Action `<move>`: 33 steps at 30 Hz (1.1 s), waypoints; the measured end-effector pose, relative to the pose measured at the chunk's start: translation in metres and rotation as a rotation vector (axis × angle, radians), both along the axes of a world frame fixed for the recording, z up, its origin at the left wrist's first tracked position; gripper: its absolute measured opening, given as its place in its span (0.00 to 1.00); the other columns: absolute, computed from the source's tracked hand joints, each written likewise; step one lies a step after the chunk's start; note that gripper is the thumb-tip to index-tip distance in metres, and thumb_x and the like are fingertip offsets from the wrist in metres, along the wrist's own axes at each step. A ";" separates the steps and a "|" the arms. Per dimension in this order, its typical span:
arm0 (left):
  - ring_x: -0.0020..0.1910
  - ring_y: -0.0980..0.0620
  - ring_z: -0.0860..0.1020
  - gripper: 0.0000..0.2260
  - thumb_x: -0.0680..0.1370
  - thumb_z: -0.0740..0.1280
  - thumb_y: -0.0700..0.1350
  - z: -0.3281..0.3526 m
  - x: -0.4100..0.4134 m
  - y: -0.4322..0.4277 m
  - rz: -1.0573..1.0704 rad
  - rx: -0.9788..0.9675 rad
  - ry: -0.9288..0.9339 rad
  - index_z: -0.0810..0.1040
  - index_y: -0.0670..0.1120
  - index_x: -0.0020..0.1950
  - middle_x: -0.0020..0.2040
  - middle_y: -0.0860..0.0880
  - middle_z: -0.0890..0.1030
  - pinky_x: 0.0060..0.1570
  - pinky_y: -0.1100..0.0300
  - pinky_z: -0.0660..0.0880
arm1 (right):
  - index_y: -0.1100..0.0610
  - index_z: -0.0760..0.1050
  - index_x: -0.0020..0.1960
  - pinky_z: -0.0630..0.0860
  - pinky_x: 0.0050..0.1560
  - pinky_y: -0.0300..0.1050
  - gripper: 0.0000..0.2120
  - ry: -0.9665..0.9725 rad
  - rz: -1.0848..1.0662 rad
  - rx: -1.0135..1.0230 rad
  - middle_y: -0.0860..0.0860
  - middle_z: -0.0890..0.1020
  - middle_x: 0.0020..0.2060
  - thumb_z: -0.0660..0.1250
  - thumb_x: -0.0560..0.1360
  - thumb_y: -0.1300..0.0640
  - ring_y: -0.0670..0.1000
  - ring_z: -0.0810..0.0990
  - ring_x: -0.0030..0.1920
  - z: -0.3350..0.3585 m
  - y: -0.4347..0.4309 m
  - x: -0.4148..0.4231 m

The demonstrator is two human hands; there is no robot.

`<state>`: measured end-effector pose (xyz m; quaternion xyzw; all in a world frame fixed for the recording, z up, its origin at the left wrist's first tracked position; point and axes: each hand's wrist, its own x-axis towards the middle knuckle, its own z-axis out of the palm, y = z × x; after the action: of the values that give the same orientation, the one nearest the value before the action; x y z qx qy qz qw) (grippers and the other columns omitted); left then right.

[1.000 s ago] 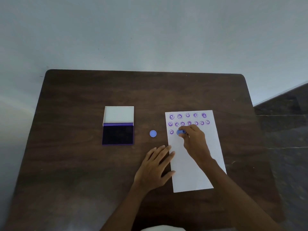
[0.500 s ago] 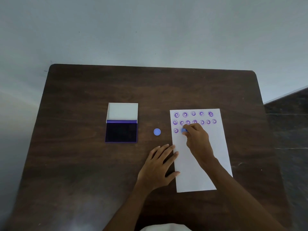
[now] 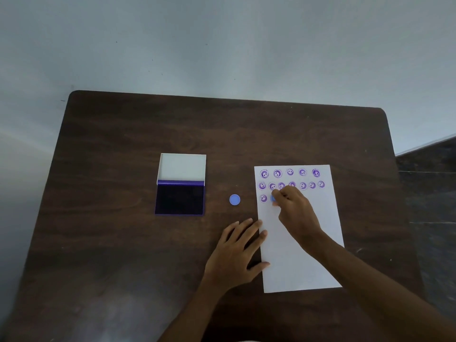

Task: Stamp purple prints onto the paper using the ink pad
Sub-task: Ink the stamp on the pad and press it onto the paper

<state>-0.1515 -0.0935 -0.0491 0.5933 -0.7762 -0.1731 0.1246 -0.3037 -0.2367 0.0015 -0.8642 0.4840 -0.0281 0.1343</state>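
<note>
Right hand [image 3: 296, 213] pinching blue stamp [image 3: 273, 199] on paper [image 3: 301, 255]; left hand [image 3: 237, 253] flat, spread. Could smudge if wiggled or paper slips.

Dark wooden table [image 3: 123, 243] against a pale wall [image 3: 222, 45]
Small blue round cap [image 3: 234, 199] lying flat on the bare wood; dark floor [image 3: 429, 193] showing at right
</note>
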 end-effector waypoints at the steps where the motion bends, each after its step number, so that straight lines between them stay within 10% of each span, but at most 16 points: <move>1: 0.76 0.50 0.62 0.28 0.79 0.56 0.68 -0.001 0.000 0.000 0.002 -0.004 0.006 0.70 0.53 0.74 0.78 0.51 0.65 0.75 0.49 0.57 | 0.63 0.78 0.53 0.81 0.45 0.48 0.22 0.008 0.021 -0.011 0.58 0.83 0.47 0.79 0.62 0.65 0.56 0.82 0.44 -0.001 -0.001 -0.001; 15: 0.78 0.51 0.59 0.29 0.79 0.54 0.69 0.002 0.000 -0.002 -0.015 0.040 -0.036 0.69 0.54 0.74 0.79 0.52 0.62 0.76 0.52 0.50 | 0.62 0.76 0.58 0.80 0.51 0.48 0.19 0.002 0.002 0.021 0.58 0.81 0.52 0.74 0.68 0.65 0.57 0.81 0.50 0.007 0.001 0.000; 23: 0.76 0.49 0.63 0.29 0.79 0.57 0.66 0.008 0.004 0.001 -0.018 -0.042 0.030 0.68 0.52 0.75 0.77 0.49 0.66 0.74 0.46 0.63 | 0.56 0.82 0.49 0.73 0.42 0.24 0.06 -0.625 -0.714 -0.027 0.51 0.85 0.42 0.71 0.73 0.56 0.47 0.82 0.42 0.044 0.014 -0.029; 27: 0.73 0.48 0.67 0.28 0.79 0.64 0.61 0.016 0.016 0.006 0.052 -0.188 0.209 0.69 0.49 0.75 0.76 0.45 0.68 0.71 0.49 0.67 | 0.54 0.81 0.52 0.80 0.45 0.43 0.10 -0.666 -0.823 0.062 0.51 0.85 0.45 0.71 0.73 0.52 0.48 0.83 0.41 0.053 0.024 -0.037; 33: 0.69 0.47 0.71 0.27 0.78 0.67 0.58 0.021 0.106 0.029 0.397 -0.398 0.167 0.71 0.46 0.74 0.73 0.44 0.71 0.68 0.52 0.67 | 0.52 0.80 0.53 0.79 0.45 0.39 0.11 -0.703 -0.795 0.130 0.47 0.84 0.47 0.72 0.72 0.51 0.46 0.83 0.43 0.061 0.046 -0.011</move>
<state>-0.0452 -0.0648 -0.0285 0.6811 -0.6507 -0.0379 0.3335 -0.3152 -0.1907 0.0627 -0.5426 0.7005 -0.3346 0.3209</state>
